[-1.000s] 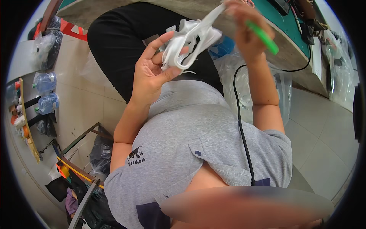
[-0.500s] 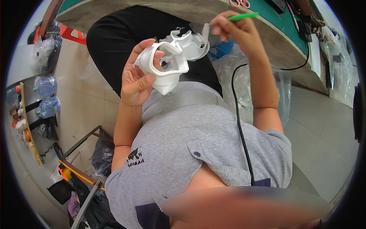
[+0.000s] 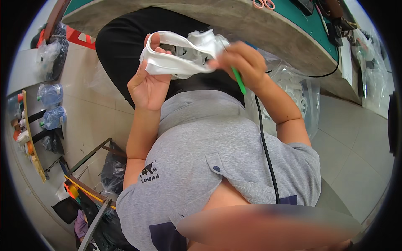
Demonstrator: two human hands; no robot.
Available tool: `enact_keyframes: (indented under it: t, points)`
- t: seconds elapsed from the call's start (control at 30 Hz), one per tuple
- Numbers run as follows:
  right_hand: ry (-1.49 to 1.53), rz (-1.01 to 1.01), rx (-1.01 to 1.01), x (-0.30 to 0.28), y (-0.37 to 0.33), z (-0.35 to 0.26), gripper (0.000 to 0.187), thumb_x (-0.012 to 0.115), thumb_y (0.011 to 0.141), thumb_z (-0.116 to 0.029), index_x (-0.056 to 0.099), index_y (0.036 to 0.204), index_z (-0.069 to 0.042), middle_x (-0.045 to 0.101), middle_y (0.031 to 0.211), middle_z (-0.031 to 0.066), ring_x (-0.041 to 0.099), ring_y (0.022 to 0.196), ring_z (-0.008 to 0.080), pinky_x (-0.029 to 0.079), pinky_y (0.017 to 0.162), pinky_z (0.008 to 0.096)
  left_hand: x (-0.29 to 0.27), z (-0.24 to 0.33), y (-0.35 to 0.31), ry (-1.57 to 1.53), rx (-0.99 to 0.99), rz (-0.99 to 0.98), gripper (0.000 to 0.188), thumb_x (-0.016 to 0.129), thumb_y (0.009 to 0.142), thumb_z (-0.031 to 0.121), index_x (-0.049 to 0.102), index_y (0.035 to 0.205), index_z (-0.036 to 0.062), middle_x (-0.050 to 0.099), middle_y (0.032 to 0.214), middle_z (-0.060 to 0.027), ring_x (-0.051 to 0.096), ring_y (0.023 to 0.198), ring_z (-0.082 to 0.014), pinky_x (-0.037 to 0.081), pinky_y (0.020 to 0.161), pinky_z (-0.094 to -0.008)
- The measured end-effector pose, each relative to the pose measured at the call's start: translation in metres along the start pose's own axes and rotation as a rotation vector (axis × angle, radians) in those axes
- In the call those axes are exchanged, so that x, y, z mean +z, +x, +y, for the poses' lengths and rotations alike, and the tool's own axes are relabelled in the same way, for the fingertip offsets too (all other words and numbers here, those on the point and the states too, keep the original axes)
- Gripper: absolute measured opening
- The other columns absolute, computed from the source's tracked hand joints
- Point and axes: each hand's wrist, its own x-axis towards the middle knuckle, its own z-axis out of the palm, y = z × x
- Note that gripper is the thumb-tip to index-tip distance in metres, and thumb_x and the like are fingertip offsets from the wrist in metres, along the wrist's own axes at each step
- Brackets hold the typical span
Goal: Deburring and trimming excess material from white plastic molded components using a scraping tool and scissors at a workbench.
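Observation:
Above my lap is a white, soft-looking moulded piece (image 3: 176, 69) shaped like a goggle frame, with large openings. My left hand (image 3: 148, 85) grips its left end, with fingers through the opening and the thumb outside. At its right end, my right hand (image 3: 245, 62) is closed round a slim tool with a green handle (image 3: 238, 80), which points down toward me. The right fingertips meet the stretched rim of the white piece; the tool's working tip is hidden. More crumpled white moulding (image 3: 207, 39) shows behind, and I cannot tell whether it is joined on.
A curved-edge table with a green top (image 3: 289, 16) spans the far side, carrying pink-handled scissors (image 3: 264, 4). A clear plastic bag of white pieces (image 3: 293, 92) sits below it, right of my lap. A black cable (image 3: 264, 138) runs down my front. Large bottles (image 3: 52, 106) stand at left.
My right hand has come down and left onto the white piece, and the green handle has swung from pointing right to pointing down. The white piece is turned and stretched sideways.

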Motion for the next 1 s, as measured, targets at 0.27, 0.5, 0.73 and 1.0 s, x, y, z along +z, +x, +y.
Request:
enact_keyframes:
  t: [0.27,0.5,0.73,1.0]
  points:
    - [-0.221,0.127,0.23,-0.043,0.01,0.014,0.011,0.064,0.088,-0.009,0.059,0.097,-0.006,0.065,0.09,0.0073,0.061,0.064,0.0182,0.049,0.059,0.0274,-0.002,0.016,-0.001,0.344,0.046,0.005,0.048,0.05,0.097,0.023,0.039,0.136,-0.0014,0.057,0.114,-0.0081,0.047,0.078,-0.0116,0.04,0.069,-0.0276]
    - [0.012,-0.089,0.416,-0.027,0.016,0.026,0.027,0.06,0.087,-0.002,0.064,0.113,-0.004,0.066,0.093,0.0104,0.06,0.072,0.0146,0.048,0.065,0.0244,0.02,0.0,-0.01,0.881,-0.05,-0.012,0.032,0.067,0.088,0.025,0.058,0.107,0.0004,0.067,0.088,-0.0093,0.06,0.076,-0.0108,0.047,0.07,-0.0229]
    - [0.389,-0.097,0.089,0.006,0.037,-0.015,0.012,0.064,0.08,0.002,0.065,0.092,0.0,0.067,0.084,0.013,0.064,0.072,0.0231,0.05,0.062,0.0297,0.028,-0.011,-0.008,0.872,-0.047,0.208,0.027,0.063,0.091,0.02,0.066,0.106,-0.002,0.069,0.091,-0.006,0.062,0.075,-0.0075,0.048,0.068,-0.0204]
    - [0.239,-0.095,-0.006,0.016,0.037,-0.007,0.02,0.071,0.072,0.0,0.067,0.091,-0.003,0.061,0.081,0.0094,0.059,0.066,0.0224,0.047,0.057,0.0296,0.035,-0.014,-0.01,1.063,0.05,0.206,0.032,0.062,0.092,0.02,0.063,0.115,-0.0027,0.069,0.094,-0.0063,0.062,0.08,-0.0058,0.049,0.071,-0.0203]
